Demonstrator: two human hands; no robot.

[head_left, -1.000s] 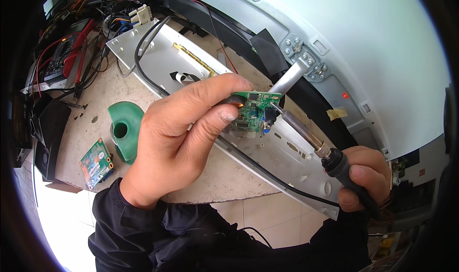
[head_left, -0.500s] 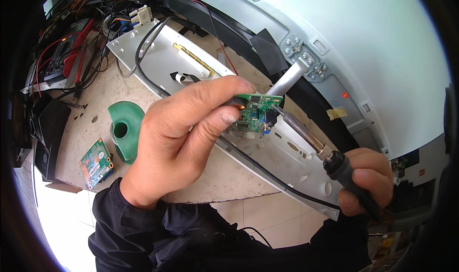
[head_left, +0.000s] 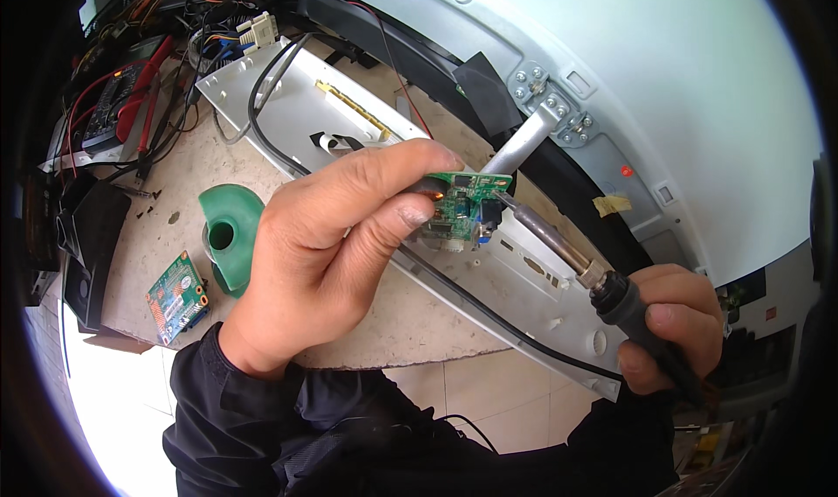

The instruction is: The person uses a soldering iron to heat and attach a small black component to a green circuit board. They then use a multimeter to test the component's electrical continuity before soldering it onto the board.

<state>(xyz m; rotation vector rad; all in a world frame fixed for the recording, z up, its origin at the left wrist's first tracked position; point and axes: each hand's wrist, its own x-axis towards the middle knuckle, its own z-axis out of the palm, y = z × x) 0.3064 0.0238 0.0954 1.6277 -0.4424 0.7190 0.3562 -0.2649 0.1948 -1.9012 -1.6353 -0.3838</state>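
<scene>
My left hand (head_left: pixel 327 235) pinches a small green circuit board (head_left: pixel 467 202) between thumb and forefinger, raised over a long white plastic housing (head_left: pixel 524 301). A dark rounded piece shows between the same fingertips, at the board's left edge. My right hand (head_left: pixel 674 322) is wrapped round the black handle of a soldering iron (head_left: pixel 559 244). The iron's tip points up and left and meets the board's right side, close to a black-and-blue connector (head_left: pixel 489 220). Whether the tip touches or hovers just over the surface, I cannot tell.
Left of my hand stand a green rounded holder (head_left: pixel 234 226) and a second circuit board (head_left: pixel 179 296). A red-and-black multimeter (head_left: pixel 127 104) lies among tangled wires. A black cable (head_left: pixel 471 301) crosses the housing. A large pale panel with a metal hinge (head_left: pixel 559 113) rises behind.
The soldering iron's tip has shifted very slightly left along the board. The circuit board has tilted a little in my left hand; both grips are unchanged.
</scene>
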